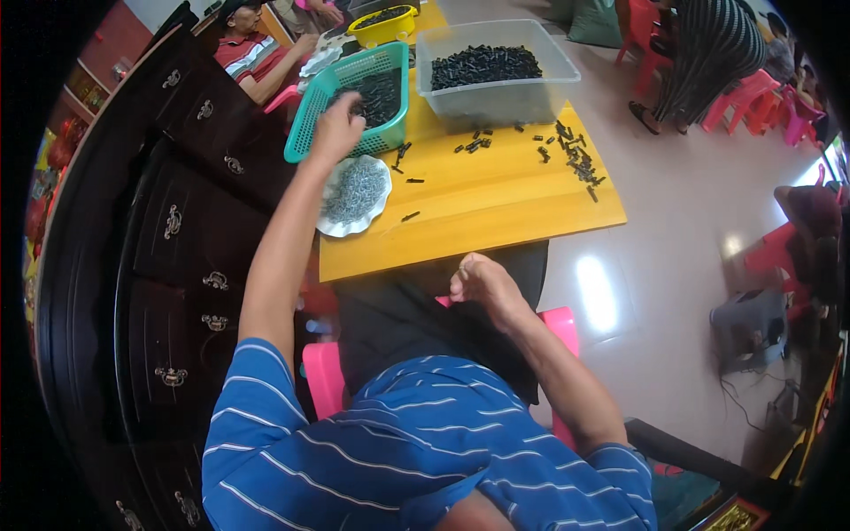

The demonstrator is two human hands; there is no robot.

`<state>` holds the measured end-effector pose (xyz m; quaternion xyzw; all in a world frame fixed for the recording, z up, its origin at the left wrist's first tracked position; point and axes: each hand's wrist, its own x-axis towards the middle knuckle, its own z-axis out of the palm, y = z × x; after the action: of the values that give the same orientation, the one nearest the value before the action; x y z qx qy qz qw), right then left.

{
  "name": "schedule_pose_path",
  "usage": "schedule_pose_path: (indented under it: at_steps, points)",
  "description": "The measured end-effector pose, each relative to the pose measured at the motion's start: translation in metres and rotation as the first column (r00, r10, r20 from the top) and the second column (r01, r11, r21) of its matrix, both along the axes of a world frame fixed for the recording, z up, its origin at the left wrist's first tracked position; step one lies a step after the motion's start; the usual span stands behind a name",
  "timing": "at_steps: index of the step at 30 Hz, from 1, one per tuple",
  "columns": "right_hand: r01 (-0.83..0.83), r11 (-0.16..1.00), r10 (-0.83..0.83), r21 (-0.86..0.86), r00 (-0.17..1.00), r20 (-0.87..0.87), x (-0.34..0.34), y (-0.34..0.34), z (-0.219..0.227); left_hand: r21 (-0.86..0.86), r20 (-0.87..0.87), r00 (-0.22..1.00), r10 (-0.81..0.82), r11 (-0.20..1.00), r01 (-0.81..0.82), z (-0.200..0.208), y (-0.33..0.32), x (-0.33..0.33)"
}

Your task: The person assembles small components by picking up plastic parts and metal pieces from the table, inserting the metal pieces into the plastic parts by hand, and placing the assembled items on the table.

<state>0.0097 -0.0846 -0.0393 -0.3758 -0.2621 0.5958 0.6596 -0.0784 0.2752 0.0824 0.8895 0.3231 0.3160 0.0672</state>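
Note:
My left hand [339,130] reaches over the near side of a green plastic basket [299,133] holding many small black cylindrical parts [381,99]. Its fingers bend down toward those parts and are blurred, so whether they grip one cannot be told. Just below that wrist, a white scalloped plate [335,227] bears a heap of small silvery metal pieces [357,190]. My right hand [485,285] is above my lap, just off the table's front edge. Its fingers are curled closed, and whatever may be inside them is hidden.
On the yellow wooden table [478,212], loose black parts [577,159] lie scattered at right. A translucent bin [496,102] of black parts stands behind, with a yellow basket [382,31] farther back. Dark drawers [190,230] line the left. Another person [257,53] sits at far left.

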Motion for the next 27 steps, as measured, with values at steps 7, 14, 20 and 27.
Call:
schedule_pose_path:
  at_steps: [7,14,20,27]
  points:
    - [0.074,0.996,-0.072,-0.048,0.996,0.047,0.002,0.0,0.006,0.03,-0.04,0.967,-0.252,0.967,0.253,-0.017,-0.059,0.054]
    - [0.065,0.996,-0.065,-0.066,0.998,0.003,0.001,0.005,0.002,-0.286,-0.057,0.826,-0.56,0.802,0.524,-0.086,-0.145,0.14]
    - [0.083,0.995,-0.084,-0.061,0.996,-0.008,0.001,0.006,0.004,-0.171,-0.014,0.869,-0.494,0.858,0.485,-0.096,-0.173,0.196]
    - [0.112,0.99,-0.113,-0.086,0.994,-0.004,0.004,0.007,0.003,-0.14,-0.112,0.876,-0.469,0.88,0.453,-0.107,-0.169,0.215]
